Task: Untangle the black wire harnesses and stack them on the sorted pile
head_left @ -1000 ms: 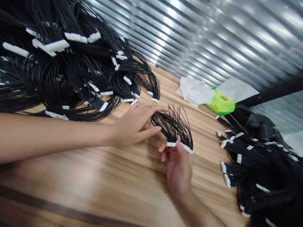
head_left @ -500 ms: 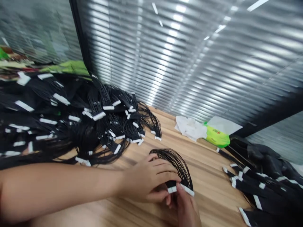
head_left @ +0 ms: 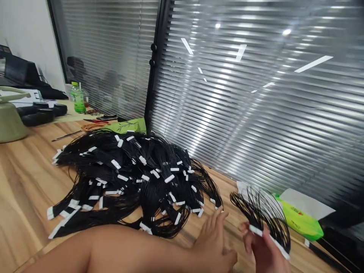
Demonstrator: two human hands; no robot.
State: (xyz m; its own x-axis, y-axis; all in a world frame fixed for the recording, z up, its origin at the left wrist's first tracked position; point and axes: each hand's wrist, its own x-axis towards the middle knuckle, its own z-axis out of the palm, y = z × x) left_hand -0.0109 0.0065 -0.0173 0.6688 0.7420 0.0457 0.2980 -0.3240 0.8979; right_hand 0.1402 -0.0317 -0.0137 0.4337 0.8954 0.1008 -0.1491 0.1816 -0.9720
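My right hand (head_left: 264,244) is closed on a wire harness (head_left: 273,212), a bundle of thin black wires bent in an arch, with a white connector at each end. Both connectors sit close to my fingers. My left hand (head_left: 214,237) lies apart from it, palm down and fingers stretched out, holding nothing that I can see. Just past its fingertips is the right edge of a big pile of similar black wire harnesses (head_left: 153,182), their white connectors sticking out all over. Whether the fingertips touch a wire there I cannot tell.
A green tissue pack (head_left: 301,220) with white tissues lies by the window blinds (head_left: 256,94) at right. Behind the pile are a green pouch (head_left: 127,126) and a green bottle (head_left: 78,98). An olive container (head_left: 11,121) stands far left on the wooden table (head_left: 25,182).
My left hand has let go of the harness and moved away towards the pile. My right hand has raised the harness. The view has turned left, bringing the bottle and olive container in.
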